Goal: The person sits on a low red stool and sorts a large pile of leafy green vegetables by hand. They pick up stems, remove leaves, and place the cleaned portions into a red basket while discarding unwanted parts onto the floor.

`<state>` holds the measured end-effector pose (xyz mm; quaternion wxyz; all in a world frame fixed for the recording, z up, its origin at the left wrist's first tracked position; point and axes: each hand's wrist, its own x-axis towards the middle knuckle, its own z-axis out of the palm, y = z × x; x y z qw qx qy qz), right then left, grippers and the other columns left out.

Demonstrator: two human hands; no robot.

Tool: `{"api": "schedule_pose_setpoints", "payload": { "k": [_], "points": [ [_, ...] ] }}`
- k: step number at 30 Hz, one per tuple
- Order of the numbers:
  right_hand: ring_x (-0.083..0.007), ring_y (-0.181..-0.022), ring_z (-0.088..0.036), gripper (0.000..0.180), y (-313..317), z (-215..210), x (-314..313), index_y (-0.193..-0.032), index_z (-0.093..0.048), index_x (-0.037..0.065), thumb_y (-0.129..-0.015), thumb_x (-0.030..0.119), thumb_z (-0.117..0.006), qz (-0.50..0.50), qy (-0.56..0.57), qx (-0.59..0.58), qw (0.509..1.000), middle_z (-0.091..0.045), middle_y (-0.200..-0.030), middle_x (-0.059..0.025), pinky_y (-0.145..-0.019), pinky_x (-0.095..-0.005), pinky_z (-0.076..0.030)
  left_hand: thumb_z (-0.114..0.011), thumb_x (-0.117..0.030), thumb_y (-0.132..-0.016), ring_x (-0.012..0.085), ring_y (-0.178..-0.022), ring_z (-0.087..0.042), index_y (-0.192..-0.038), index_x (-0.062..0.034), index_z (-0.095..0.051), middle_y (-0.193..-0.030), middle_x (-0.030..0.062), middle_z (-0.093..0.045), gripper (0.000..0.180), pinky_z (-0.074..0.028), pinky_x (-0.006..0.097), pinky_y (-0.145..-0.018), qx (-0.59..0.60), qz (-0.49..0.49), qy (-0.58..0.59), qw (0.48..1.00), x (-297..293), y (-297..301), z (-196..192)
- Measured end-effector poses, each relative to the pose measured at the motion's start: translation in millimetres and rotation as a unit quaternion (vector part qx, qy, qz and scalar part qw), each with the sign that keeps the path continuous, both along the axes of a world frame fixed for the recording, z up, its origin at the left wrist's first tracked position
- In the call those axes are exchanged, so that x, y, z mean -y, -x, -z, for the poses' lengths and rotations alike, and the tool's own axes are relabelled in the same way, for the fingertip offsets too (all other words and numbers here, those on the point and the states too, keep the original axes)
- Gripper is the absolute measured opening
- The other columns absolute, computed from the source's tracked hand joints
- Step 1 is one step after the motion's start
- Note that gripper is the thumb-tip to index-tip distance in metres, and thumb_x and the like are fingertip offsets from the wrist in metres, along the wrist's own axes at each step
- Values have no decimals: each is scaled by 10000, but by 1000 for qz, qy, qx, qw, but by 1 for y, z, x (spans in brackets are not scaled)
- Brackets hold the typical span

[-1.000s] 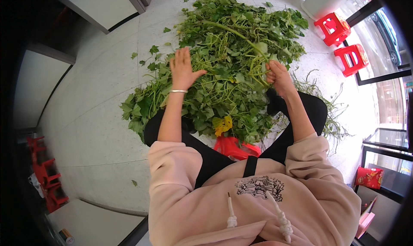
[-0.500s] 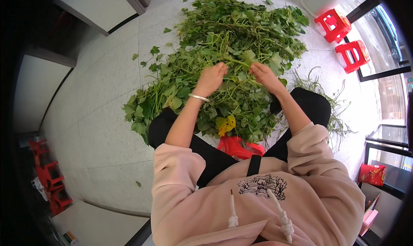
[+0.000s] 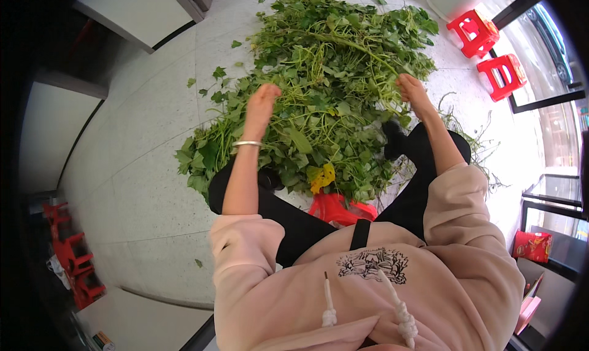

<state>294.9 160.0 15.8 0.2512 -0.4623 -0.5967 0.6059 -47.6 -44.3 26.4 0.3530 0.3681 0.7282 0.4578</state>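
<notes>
A big heap of leafy green vines spreads over the floor between and beyond my knees. My right hand is closed at the right side of the heap, pinching the end of a long green vine stem that slants away to the upper left across the leaves. Over the left part of the heap, my left hand is raised with its fingers curled together; a bracelet circles that wrist. Whatever lies in its fingers is too small and blurred to make out. A yellow leaf stands out near my lap.
A red plastic bag lies between my legs. Thin stripped stems are scattered by my right knee. Two red stools stand at the far right near glass doors. More red stools are at the left, and white cabinets line that side.
My hands, close together on a stem before, have moved wide apart, left hand leftward and right hand rightward. The stem now trails from the right hand alone.
</notes>
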Motion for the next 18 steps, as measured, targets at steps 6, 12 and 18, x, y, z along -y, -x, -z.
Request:
{"api": "schedule_pose_setpoints", "payload": {
  "k": [6,12,18],
  "points": [
    [-46,-523,-258,255,70,-36,54,-853,-519,75,-951,304,-461,-137,130,-196,962,-293,-597,75,-484,-202,-244,-584,-90,-848,157,-1018,-549,-1084,-70,-626,-1077,23,-600,240,-426,293,-894,23,155,-174,972,-25,-84,-2],
    [-70,-636,-430,245,104,-23,81,-961,-550,43,-965,259,-435,-156,109,-216,958,-528,-810,35,-569,-235,-383,-510,-63,-859,285,-988,-565,-1120,-27,-529,-1039,136,-604,263,-450,361,-842,-188,189,-173,948,-33,-101,-5],
    [-149,-699,-552,181,93,-4,82,-1032,-566,20,-899,129,-507,-214,-187,4,959,-589,-774,-50,-645,-286,-446,-459,-114,-875,343,-809,-593,-961,-45,-555,-825,193,-609,146,-462,419,-690,-288,197,-34,936,-26,-87,1]
  ]
}}
